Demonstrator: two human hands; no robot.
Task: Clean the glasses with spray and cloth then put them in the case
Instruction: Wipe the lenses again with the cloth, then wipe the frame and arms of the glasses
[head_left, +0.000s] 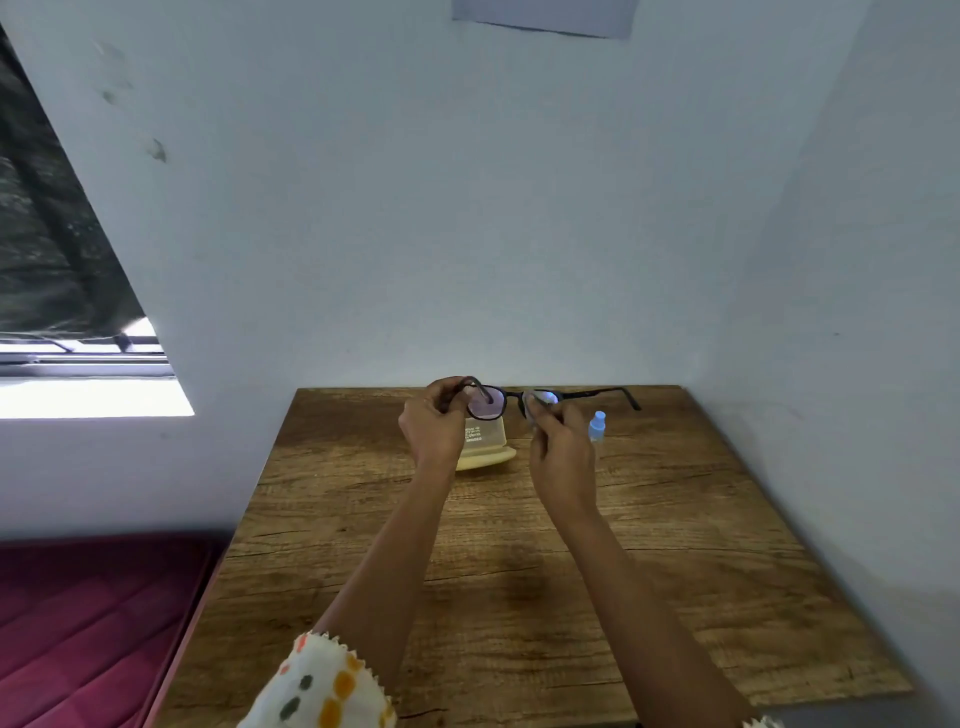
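Glasses black-framed; spray bottle pale blue; case cream; desk brown woodgrain; sleeve white, orange-and-green spotted.

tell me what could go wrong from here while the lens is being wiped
1. The left hand holds the glasses at one end only, while the right hand rubs the far lens with the cloth. Hard pressure could twist the frame.
2. The spray bottle stands close beside the right hand, so a wide stroke could knock it over.
3. The glasses are held above the table, so a slip may drop them.
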